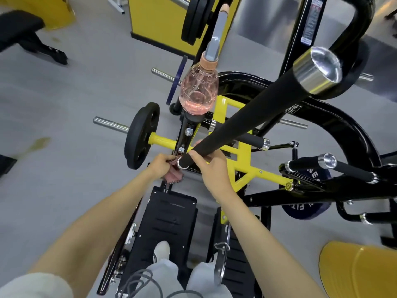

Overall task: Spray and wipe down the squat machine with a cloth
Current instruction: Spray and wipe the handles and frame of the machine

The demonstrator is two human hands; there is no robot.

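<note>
By the handle (247,117) base, cloth (174,177) in left hand (160,166), beside right hand (214,173).

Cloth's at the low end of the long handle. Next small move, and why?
Probably slide the cloth up the black handle toward its chrome cap: the left hand pinches the cloth at the handle's lower end, the right hand grips the handle beside it, leaving the length above uncovered.

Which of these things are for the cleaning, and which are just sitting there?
For the cleaning: cloth in the left hand; spray bottle; long black handle gripped by the right hand.
Just sitting there: weight plate; black bench; yellow bin.
</note>
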